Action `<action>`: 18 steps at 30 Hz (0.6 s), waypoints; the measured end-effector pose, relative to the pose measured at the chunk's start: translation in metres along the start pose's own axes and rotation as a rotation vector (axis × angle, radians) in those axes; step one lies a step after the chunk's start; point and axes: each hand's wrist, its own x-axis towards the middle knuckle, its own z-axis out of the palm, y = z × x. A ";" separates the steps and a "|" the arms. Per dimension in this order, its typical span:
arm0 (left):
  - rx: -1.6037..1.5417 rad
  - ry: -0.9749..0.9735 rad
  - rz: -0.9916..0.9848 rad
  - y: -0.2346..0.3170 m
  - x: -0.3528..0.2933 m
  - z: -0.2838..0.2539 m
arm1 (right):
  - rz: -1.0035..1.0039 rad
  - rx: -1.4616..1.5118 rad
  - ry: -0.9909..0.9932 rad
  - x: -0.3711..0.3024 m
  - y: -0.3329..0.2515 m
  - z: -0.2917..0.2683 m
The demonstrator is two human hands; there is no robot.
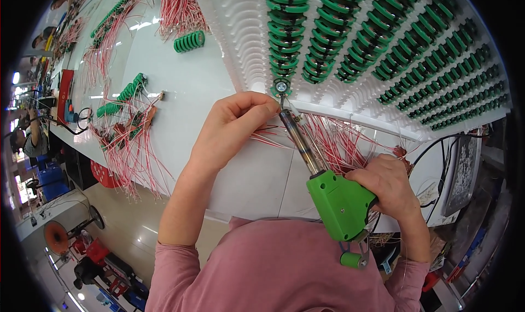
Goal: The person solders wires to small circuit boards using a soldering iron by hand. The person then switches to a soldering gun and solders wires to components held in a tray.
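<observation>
My right hand is wrapped round the grip of a green soldering gun, whose long metal barrel points up and to the left. Its tip meets a small round green part with a shiny metal centre, at the near end of a row in a white foam tray. Close beside that tip, my left hand pinches thumb and forefinger together on thin red and white wires. The wire ends between the fingertips are hidden.
Rows of green round parts fill the tilted tray. Bundles of red and white wires lie below its near edge, more at the back. Wired green parts sit on the white table's left. A dark cable runs at right.
</observation>
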 end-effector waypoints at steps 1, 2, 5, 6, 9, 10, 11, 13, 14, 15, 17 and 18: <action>0.005 0.005 0.008 0.000 0.000 0.001 | -0.003 -0.002 -0.002 0.000 0.000 0.000; 0.010 0.003 0.007 0.000 -0.001 0.001 | -0.001 -0.001 0.003 -0.001 0.000 0.000; 0.005 0.006 0.017 0.000 -0.001 0.004 | -0.004 -0.019 0.011 -0.003 0.002 0.000; 0.004 0.010 0.011 0.001 -0.001 0.004 | -0.005 -0.024 0.002 -0.004 0.002 0.000; 0.005 0.013 -0.003 0.001 0.000 0.007 | -0.004 -0.015 0.008 -0.007 0.004 0.000; 0.000 0.017 -0.010 0.001 0.000 0.008 | -0.005 -0.003 0.016 -0.007 0.005 0.000; 0.007 0.013 -0.012 0.001 0.001 0.009 | -0.001 -0.001 0.022 -0.009 0.006 0.001; 0.004 0.031 0.004 0.001 0.000 0.010 | -0.013 0.012 0.050 -0.010 0.007 0.002; 0.007 0.029 0.004 0.000 0.000 0.011 | -0.012 0.012 0.053 -0.010 0.007 0.002; 0.006 0.030 0.009 0.001 0.000 0.011 | -0.012 0.008 0.048 -0.012 0.008 0.002; 0.009 0.029 0.013 0.001 0.000 0.013 | -0.010 0.005 0.047 -0.014 0.009 0.002; 0.002 0.025 0.012 0.001 0.000 0.013 | -0.011 0.003 0.045 -0.014 0.010 0.002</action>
